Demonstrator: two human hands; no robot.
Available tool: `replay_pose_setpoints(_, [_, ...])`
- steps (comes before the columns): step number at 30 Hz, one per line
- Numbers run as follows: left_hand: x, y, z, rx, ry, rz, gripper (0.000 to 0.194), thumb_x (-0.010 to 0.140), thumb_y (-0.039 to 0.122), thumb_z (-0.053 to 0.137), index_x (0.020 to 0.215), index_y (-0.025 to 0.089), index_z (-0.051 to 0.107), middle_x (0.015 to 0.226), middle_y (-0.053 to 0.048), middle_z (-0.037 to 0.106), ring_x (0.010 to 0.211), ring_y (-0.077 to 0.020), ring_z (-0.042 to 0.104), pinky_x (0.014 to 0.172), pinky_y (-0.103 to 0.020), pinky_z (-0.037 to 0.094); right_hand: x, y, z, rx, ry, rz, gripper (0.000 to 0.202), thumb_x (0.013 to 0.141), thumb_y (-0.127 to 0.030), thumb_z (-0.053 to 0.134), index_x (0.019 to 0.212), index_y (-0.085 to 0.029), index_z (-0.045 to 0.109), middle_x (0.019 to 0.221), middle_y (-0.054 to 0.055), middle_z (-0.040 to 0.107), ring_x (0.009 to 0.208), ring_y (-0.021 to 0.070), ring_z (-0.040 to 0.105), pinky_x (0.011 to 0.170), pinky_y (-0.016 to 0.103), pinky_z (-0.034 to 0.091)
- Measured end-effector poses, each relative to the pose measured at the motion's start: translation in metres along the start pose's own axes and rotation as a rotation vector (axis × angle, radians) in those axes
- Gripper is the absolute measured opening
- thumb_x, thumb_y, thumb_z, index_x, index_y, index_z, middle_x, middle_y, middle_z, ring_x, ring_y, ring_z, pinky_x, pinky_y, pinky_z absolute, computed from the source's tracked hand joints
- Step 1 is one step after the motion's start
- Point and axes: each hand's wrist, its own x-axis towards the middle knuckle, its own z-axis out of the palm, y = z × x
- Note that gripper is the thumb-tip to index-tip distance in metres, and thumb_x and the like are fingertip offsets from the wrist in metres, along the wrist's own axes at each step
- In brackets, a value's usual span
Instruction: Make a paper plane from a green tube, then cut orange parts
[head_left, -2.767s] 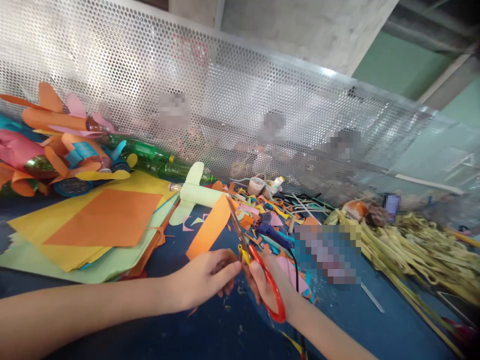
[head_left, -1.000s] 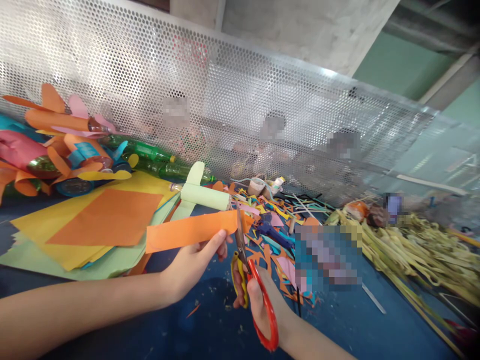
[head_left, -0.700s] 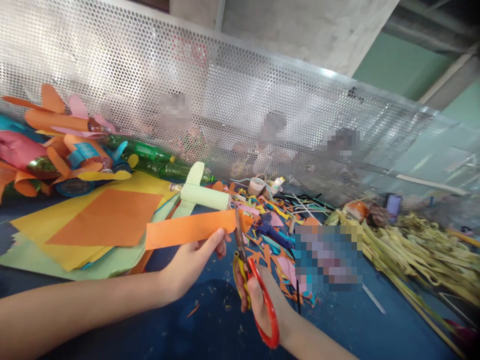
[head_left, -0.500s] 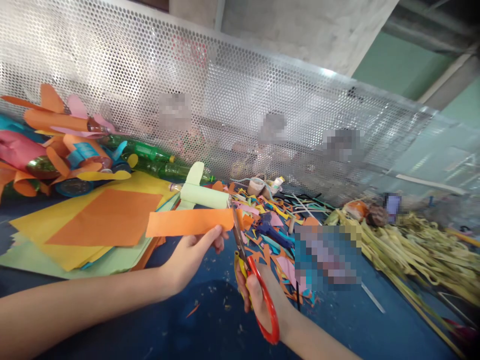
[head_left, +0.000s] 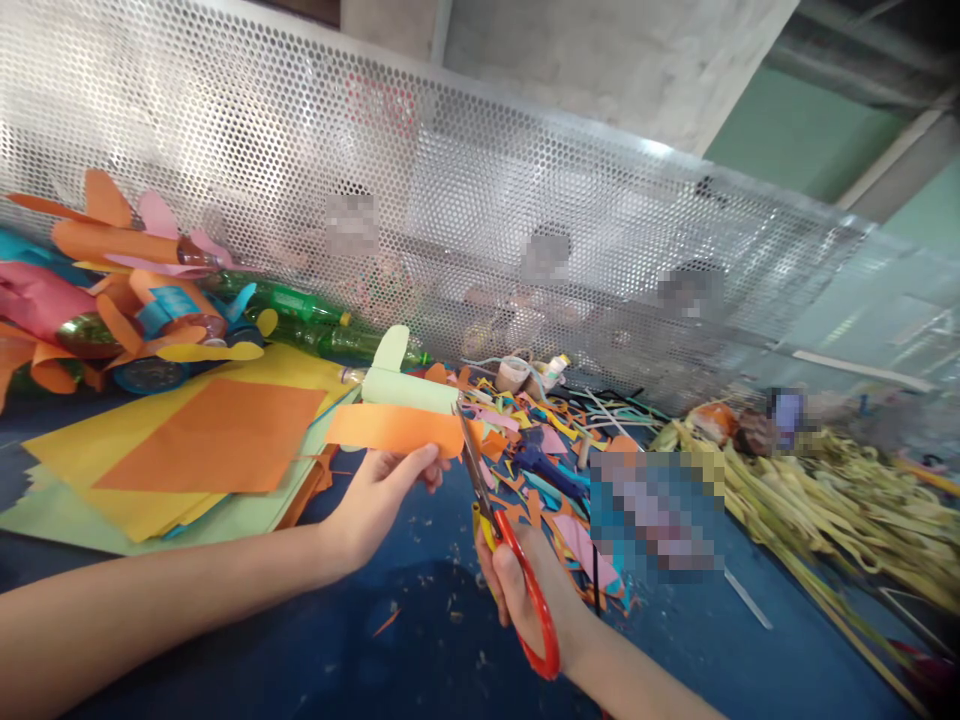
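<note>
Pinched between thumb and fingers of my left hand [head_left: 394,500] is an orange paper strip [head_left: 397,430]. My right hand [head_left: 525,575] grips a pair of scissors [head_left: 531,600] with red and yellow handles. The scissor blades meet the strip's right end. Behind the strip lies a bottle wrapped in pale green paper [head_left: 409,388], with a paper fin sticking up from it. To the left is a stack of coloured paper sheets, with an orange sheet [head_left: 225,430] on top.
Paper scraps [head_left: 577,540] and a dark blue glue gun [head_left: 546,462] lie to the right. Bottles with paper fins [head_left: 172,300] crowd the far left. Yellowish dried strips [head_left: 832,510] cover the right side. A perforated metal screen [head_left: 465,180] stands behind, people visible through it.
The orange strip's left end has shifted right and the strip now bends slightly. My left hand has moved a little up and left along it. The scissors stay at its right end.
</note>
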Motion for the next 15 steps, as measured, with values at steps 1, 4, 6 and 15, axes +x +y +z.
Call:
replay_pose_setpoints(1, [0.0002,0.0001,-0.0003,0.000,0.000,0.003,0.023,0.083,0.031,0.053,0.066,0.015,0.056,0.065,0.000,0.054,0.063,-0.0117,0.048,0.065,-0.026,0.041,0.0002,0.0003,-0.0002,-0.005,0.001,0.001,0.055,0.084,-0.065,0.018,0.057,-0.020,0.035,0.049,-0.003,0.032,0.046,0.0098,0.033,0.043,0.024,0.025])
replay_pose_setpoints(4, [0.0010,0.0004,-0.0013,0.007,0.002,0.008,0.023,0.083,0.030,0.053,0.066,0.015,0.056,0.065,0.000,0.054,0.063,-0.0117,0.049,0.065,-0.026,0.041,0.0006,0.0022,-0.0009,-0.022,0.000,0.004,0.054,0.083,-0.065,0.021,0.057,-0.020,0.035,0.049,-0.003,0.032,0.045,0.0096,0.033,0.042,0.024,0.024])
replay_pose_setpoints(6, [0.0016,0.0004,-0.0020,0.014,0.003,0.020,0.022,0.083,0.030,0.053,0.067,0.014,0.057,0.065,0.000,0.054,0.063,-0.0117,0.049,0.065,-0.026,0.042,0.0009,0.0038,-0.0009,-0.025,-0.003,0.009,0.054,0.083,-0.065,0.022,0.058,-0.020,0.034,0.049,-0.003,0.033,0.044,0.0094,0.032,0.042,0.024,0.024])
replay_pose_setpoints(15, [0.0067,0.0011,0.0006,-0.049,0.170,0.000,0.020,0.078,0.034,0.059,0.081,0.014,0.059,0.070,-0.001,0.061,0.064,-0.0139,0.058,0.065,-0.028,0.049,0.0009,0.0048,0.0003,-0.034,-0.020,0.013,0.051,0.087,-0.059,0.021,0.058,-0.020,0.035,0.047,-0.004,0.032,0.043,0.0088,0.031,0.042,0.024,0.023])
